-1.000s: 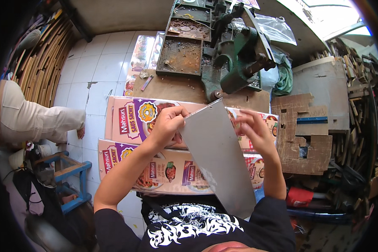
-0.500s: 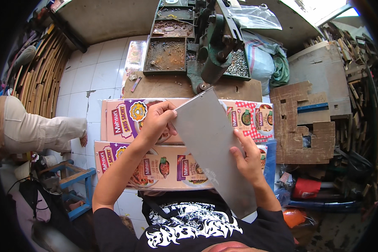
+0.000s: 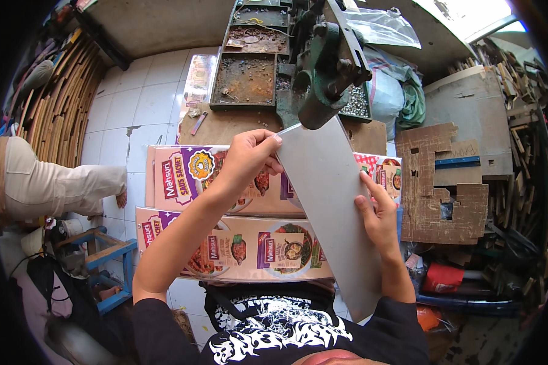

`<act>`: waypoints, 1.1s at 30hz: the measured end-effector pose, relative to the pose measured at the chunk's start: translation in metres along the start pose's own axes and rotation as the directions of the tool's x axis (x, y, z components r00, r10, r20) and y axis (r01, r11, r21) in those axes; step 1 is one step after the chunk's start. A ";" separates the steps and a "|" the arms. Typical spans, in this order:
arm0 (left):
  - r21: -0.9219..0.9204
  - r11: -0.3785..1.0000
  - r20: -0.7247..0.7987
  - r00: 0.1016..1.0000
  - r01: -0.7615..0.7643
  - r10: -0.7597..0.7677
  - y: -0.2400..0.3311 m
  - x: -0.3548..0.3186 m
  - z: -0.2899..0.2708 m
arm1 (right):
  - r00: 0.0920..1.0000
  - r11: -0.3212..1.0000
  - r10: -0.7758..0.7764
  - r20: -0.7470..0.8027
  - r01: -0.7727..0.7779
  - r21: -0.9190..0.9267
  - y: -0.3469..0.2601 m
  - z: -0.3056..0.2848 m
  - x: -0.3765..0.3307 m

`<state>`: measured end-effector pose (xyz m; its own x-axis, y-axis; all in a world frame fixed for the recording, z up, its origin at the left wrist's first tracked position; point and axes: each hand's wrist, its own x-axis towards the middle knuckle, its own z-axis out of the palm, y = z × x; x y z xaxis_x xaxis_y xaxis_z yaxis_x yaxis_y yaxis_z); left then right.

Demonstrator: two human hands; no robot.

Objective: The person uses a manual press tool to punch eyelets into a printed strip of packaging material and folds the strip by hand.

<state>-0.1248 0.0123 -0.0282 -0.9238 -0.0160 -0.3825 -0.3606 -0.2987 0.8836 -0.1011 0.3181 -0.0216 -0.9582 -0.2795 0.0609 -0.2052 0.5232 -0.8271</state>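
Observation:
A long flat grey panel (image 3: 329,182) slants across the middle, its far end under the head of a dark green press (image 3: 323,100). My left hand (image 3: 256,155) pinches the panel's far left corner, thumb on top. Along the panel's right edge, my right hand (image 3: 377,216) grips it, with the thumb on its face and the fingers stretched along the side. Beneath lie printed signboards with food pictures: one stack (image 3: 189,182) farther off and another (image 3: 237,249) nearer me. The panel covers part of both. Whether its far corner touches the press tool is hidden.
Metal trays (image 3: 243,79) of small loose parts flank the press on a brown board (image 3: 225,126). Cut brown sheets (image 3: 438,182) lie at right, near wood strips. A blue stool frame (image 3: 112,261) and a person's trousered leg (image 3: 67,182) are at left.
The panel's far end has moved forward and right, from in front of the press tool to under its head. Both hands have travelled with it, still gripping. The view has shifted slightly.

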 end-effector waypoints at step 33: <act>-0.125 0.990 0.154 0.985 -0.059 0.078 -0.018 0.013 0.000 | 0.999 0.997 0.036 -0.037 -0.038 -0.073 0.008 -0.005 0.009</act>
<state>-0.1305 0.0171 -0.0491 -0.9580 0.1079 -0.2659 -0.2864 -0.4142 0.8639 -0.1126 0.3240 -0.0249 -0.9716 -0.2306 0.0522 -0.1824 0.5907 -0.7860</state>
